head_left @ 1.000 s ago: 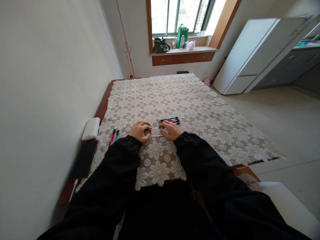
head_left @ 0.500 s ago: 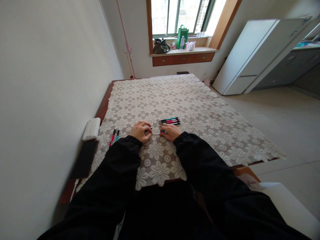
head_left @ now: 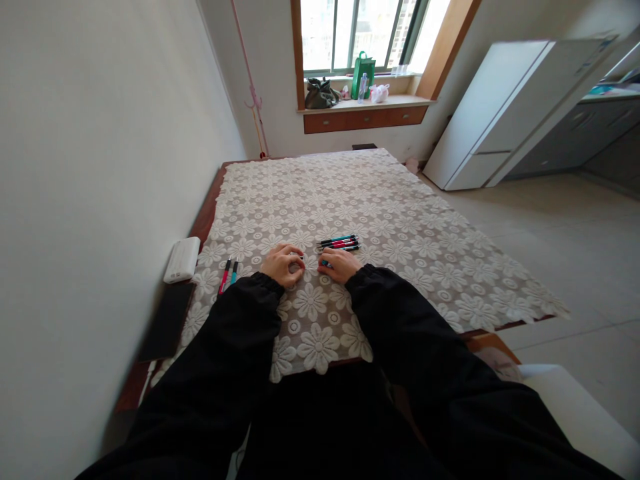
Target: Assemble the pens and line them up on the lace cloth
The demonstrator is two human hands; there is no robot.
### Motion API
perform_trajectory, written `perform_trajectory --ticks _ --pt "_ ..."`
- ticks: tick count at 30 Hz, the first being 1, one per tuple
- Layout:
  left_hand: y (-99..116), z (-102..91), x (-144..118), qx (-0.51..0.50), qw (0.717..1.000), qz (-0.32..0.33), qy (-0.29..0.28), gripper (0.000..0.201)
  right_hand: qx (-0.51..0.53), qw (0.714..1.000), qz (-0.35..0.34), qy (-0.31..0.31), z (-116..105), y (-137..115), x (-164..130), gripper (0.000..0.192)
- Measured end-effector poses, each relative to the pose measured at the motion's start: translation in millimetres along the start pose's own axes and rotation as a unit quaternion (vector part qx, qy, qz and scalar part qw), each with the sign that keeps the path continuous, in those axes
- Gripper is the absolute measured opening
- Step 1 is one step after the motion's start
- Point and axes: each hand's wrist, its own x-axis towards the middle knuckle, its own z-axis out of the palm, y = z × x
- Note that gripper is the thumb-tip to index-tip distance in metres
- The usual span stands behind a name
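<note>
A thin white rod (head_left: pixel 311 269) is held level between the hands, one end pinched by the left hand (head_left: pixel 282 265). A partly hidden blue piece is gripped by the right hand (head_left: pixel 341 265). Pens (head_left: pixel 341 244) are laid just beyond it on the lace-covered surface (head_left: pixel 300 193); a red pen (head_left: pixel 224 277) and a teal pen (head_left: pixel 235 272) are placed left.

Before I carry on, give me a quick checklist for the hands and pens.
1. Right hand gripping the blue piece: ok.
2. Left hand grip secure: cannot tell; the curled fingers hide most of it.
3. Thin pale piece visible between the hands: ok.
4. Its ends seated: cannot tell, too small and partly covered.
5. Pen group clear of the right hand: cannot tell; the nearest lies right beside the knuckles.
6. Red pen and teal pen apart from the left hand: ok.
</note>
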Motion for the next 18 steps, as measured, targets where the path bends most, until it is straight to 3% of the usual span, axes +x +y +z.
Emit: perform_trajectory --ticks 18 --pt "1.5 5.0 3.7 -0.054 0.997 0.047 -0.028 0.009 0.004 1.0 -0.009 0.022 5.2 -8.6 0.4 0.016"
